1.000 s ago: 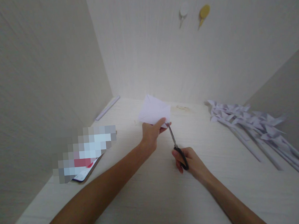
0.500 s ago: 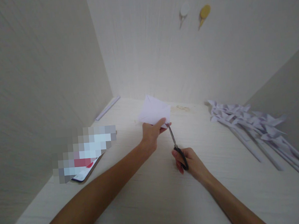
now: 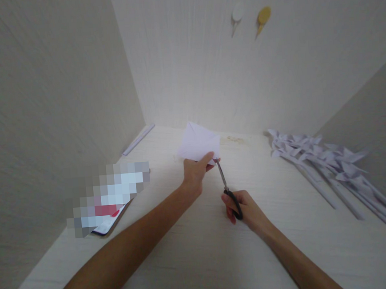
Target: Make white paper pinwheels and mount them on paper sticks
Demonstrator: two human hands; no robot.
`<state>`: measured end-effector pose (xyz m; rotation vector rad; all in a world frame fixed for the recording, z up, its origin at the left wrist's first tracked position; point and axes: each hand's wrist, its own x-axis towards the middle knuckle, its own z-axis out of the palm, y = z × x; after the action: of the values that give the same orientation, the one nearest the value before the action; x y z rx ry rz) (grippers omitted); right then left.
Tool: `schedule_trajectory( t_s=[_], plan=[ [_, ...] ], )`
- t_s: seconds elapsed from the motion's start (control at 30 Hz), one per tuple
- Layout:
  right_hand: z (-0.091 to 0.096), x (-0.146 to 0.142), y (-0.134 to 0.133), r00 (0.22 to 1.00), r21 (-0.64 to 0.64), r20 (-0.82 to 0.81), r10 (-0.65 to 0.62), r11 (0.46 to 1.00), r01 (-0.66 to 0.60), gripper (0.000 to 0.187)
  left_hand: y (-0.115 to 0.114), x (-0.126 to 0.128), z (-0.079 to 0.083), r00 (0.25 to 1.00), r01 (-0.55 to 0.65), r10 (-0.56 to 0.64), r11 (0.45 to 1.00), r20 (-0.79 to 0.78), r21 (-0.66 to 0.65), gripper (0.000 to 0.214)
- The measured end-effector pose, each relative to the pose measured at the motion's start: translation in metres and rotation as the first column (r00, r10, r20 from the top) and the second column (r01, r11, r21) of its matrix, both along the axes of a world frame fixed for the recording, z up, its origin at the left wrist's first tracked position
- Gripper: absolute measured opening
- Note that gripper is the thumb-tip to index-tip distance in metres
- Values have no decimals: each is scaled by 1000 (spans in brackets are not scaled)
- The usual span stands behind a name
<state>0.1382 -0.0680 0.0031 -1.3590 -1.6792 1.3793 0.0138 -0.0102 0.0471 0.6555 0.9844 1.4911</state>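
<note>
Our left hand (image 3: pixel 194 173) pinches the near edge of a creased white paper square (image 3: pixel 199 141), thumb on top and fingers beneath, so its grip is narrow and closed on the sheet. Our right hand (image 3: pixel 248 209) is wrapped around the black handles of the scissors (image 3: pixel 226 188), whose tips meet the paper's near right corner, just beside our left fingertips; how far the blades are parted, we cannot tell. The paper sits toward the far middle of the pale tabletop (image 3: pixel 202 259), its far corner near the back wall (image 3: pixel 186 65), which leaves little room beyond it. To our right there is more space: tabletop stretches from our wrist to the paper pinwheels (image 3: pixel 313 148), heaped near the right side panel (image 3: pixel 373 103) with their sticks slanting toward us. On the left, a smartphone (image 3: pixel 113 208) (most of its screen is blurred out) rests near the left wall (image 3: pixel 57 84), well apart from our left hand, and a white paper stick (image 3: pixel 138 140) lies beyond it along the table's left edge.
</note>
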Motion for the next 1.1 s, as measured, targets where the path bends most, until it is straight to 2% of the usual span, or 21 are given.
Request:
schedule_trajectory(
  t_s=[0.33,0.67,0.87,1.1],
  plan=[
    [8,-10,-6,999,4,-11,-44,999,44,54,-3,6,-3,993,-100,100,995,57,3,20],
    [8,-10,-5,999,26,38,-34,999,33,55,-5,7,-3,990,-122,125,991,73,-47,16],
    [6,-10,-5,999,-18,15,-49,999,49,52,-5,7,-3,988,-128,132,991,86,-49,16],
    [4,-9,-4,999,-6,11,-47,999,47,51,-6,8,-3,985,-133,137,990,108,-44,17]
  ],
)
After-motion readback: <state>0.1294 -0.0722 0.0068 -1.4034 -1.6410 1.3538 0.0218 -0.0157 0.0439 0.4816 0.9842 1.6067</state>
